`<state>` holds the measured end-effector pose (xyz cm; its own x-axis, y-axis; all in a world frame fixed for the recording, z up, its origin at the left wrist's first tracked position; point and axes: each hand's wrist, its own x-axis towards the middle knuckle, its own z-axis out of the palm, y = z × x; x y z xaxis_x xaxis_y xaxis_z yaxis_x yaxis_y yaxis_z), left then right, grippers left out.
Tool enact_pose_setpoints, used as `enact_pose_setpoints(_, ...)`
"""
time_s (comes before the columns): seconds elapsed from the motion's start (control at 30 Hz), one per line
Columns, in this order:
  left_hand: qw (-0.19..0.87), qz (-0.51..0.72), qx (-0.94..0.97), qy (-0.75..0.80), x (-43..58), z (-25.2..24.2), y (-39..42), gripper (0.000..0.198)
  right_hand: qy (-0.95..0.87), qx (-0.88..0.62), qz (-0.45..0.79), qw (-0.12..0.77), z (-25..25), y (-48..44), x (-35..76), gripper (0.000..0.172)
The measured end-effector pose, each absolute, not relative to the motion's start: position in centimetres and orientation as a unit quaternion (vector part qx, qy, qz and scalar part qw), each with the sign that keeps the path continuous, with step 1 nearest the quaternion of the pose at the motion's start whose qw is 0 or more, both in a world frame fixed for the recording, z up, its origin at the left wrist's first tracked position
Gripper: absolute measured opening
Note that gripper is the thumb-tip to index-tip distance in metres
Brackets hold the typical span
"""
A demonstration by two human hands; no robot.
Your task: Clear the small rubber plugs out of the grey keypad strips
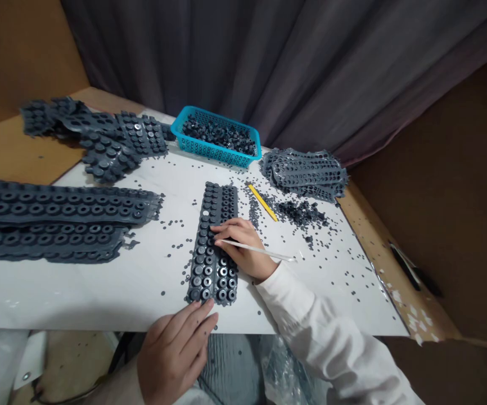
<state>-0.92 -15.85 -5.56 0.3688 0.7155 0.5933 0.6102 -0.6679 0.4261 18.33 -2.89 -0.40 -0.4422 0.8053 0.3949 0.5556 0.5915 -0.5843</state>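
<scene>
My right fingers [229,232] grip a stick [269,252] over the sheet [208,264], at 12 o'clock; my left fingers [193,322], extended, hold nothing at its 6 o'clock edge. Near rows show holes, farther ones look plugged: partly done, I judge. Webs [306,173] at 1 o'clock look spent.

At seven o'clock, the left hand [176,353] lies palm down, fingers [195,324] extended. The right hand [243,248] points toward ten o'clock, fingertips [221,229] pinched, forearm [311,320] slanting from five.
</scene>
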Motion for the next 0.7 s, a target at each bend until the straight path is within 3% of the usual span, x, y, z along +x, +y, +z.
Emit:
enact_pose_setpoints(0.4, 0.056, 0.386, 0.834, 0.391, -0.9, -5.2, -15.8, 0.028, -0.868, -0.41, 0.061, 0.274, -0.6, -1.8, 18.4, 0.022)
enact_pose_setpoints(0.7, 0.057, 0.396, 0.825, 0.399, -0.8, -5.1, -15.8, 0.028, -0.813, -0.458, 0.094, 0.347, -0.5, -0.2, 19.3, 0.013)
